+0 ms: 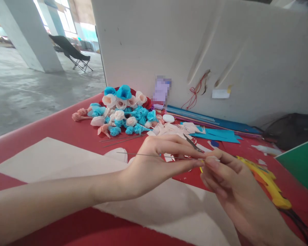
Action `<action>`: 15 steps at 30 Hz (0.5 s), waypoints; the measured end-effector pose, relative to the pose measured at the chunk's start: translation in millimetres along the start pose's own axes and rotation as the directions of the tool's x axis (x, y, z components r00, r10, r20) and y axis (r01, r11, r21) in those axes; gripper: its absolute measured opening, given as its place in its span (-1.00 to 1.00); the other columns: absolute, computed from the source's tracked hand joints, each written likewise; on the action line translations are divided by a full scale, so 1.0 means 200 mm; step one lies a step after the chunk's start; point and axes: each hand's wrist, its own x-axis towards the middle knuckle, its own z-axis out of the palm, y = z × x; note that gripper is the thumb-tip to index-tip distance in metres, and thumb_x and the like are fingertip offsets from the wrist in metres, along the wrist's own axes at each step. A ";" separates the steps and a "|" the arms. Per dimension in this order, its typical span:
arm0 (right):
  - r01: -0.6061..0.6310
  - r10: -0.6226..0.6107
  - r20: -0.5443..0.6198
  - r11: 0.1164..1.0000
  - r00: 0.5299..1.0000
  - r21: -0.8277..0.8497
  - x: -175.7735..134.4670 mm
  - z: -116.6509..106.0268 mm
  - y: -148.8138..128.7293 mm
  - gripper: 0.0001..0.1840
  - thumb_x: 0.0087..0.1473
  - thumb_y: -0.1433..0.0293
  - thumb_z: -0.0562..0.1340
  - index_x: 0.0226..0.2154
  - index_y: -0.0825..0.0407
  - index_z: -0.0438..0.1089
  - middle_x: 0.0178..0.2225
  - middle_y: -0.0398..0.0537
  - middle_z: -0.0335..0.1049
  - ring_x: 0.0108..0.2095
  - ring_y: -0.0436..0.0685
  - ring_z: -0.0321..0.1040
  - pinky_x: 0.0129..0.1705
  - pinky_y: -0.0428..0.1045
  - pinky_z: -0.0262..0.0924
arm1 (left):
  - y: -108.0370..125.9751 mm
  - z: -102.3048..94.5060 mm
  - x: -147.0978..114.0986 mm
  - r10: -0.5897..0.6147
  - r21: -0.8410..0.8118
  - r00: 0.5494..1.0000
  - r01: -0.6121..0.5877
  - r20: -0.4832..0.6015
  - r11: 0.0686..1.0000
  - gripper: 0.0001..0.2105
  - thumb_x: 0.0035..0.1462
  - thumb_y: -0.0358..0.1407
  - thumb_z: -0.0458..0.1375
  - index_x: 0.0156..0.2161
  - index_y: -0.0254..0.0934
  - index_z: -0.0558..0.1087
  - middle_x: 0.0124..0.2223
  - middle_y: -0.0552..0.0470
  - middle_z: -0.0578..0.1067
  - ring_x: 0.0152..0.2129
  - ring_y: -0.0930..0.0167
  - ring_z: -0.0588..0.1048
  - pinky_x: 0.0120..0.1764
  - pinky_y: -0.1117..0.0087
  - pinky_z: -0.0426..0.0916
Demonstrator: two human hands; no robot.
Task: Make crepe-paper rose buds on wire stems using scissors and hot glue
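I see the thin wire (149, 155) lie sideways, mid-frame; left hand (151, 169) and right hand (232, 177) pinch its right end.

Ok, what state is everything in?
Thin grey wire: straight, pinched near one end
Left hand: pinching
Right hand: pinching
Blue, white, pink paper flowers: formed, heaped
Large cream sheet: spread flat
Yellow plastic tool: lying down
Black folding chair: unfolded
Thin red cord: looped, hanging

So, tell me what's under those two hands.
Cream paper on the red tabletop shows below the left hand and beside the right hand. What lies directly behind the hands and left forearm is covered.
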 end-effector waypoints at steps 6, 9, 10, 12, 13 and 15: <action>0.034 -0.036 -0.020 0.994 0.999 -0.100 0.00 0.00 0.01 -0.85 -0.13 0.26 0.31 -0.52 -0.02 0.40 -0.75 -0.28 0.01 -0.71 -0.17 -0.11 -0.70 -0.27 -0.08 | 0.01 0.00 0.00 -0.102 -0.065 0.995 0.102 0.013 0.993 -0.91 -0.03 -0.38 0.19 -0.38 -0.29 0.54 -0.41 0.06 0.52 -0.45 0.53 0.43 -0.48 0.59 0.33; 0.166 -0.191 -0.041 0.925 0.981 -0.340 0.00 -0.01 0.00 -0.92 -0.10 0.29 0.29 -0.48 -0.06 0.42 -0.61 -0.20 0.27 -0.61 -0.10 0.14 -0.61 -0.24 0.12 | 0.02 -0.01 0.01 -0.163 -0.110 0.987 0.163 0.010 0.980 -0.92 -0.05 -0.39 0.19 -0.39 -0.28 0.54 -0.41 0.06 0.52 -0.49 0.53 0.42 -0.54 0.61 0.31; 0.235 -0.275 -0.033 0.871 0.961 -0.431 -0.01 -0.01 0.00 -0.96 -0.09 0.32 0.28 -0.47 -0.08 0.42 -0.55 -0.20 0.33 -0.56 -0.07 0.21 -0.56 -0.24 0.17 | 0.02 0.00 0.01 -0.179 -0.129 0.984 0.179 0.010 0.975 -0.93 -0.06 -0.40 0.20 -0.41 -0.29 0.54 -0.42 0.06 0.52 -0.51 0.54 0.41 -0.55 0.61 0.30; 0.351 -0.433 -0.001 0.733 0.902 -0.582 -0.02 -0.01 -0.01 -0.95 -0.07 0.39 0.26 -0.47 -0.11 0.41 -0.48 -0.23 0.36 -0.50 -0.07 0.25 -0.51 -0.25 0.19 | 0.02 0.00 0.02 -0.216 -0.164 0.976 0.214 0.009 0.963 -0.95 -0.08 -0.41 0.21 -0.44 -0.30 0.53 -0.44 0.07 0.51 -0.56 0.58 0.39 -0.55 0.62 0.29; 0.389 -0.490 0.019 0.668 0.872 -0.635 -0.03 -0.01 -0.01 -0.93 -0.06 0.42 0.25 -0.47 -0.11 0.40 -0.48 -0.25 0.35 -0.50 -0.08 0.24 -0.52 -0.25 0.18 | 0.02 0.00 0.02 -0.237 -0.184 0.972 0.235 0.012 0.955 -0.95 -0.08 -0.41 0.21 -0.46 -0.31 0.53 -0.44 0.08 0.50 -0.58 0.60 0.37 -0.55 0.63 0.28; 0.433 -0.556 0.056 0.575 0.829 -0.695 -0.04 -0.01 -0.01 -0.92 -0.03 0.43 0.23 -0.46 -0.10 0.37 -0.51 -0.26 0.29 -0.53 -0.09 0.17 -0.54 -0.24 0.13 | 0.02 0.00 0.02 -0.284 -0.224 0.958 0.283 0.028 0.933 -0.96 -0.08 -0.41 0.21 -0.47 -0.31 0.52 -0.45 0.10 0.49 -0.59 0.61 0.36 -0.55 0.63 0.27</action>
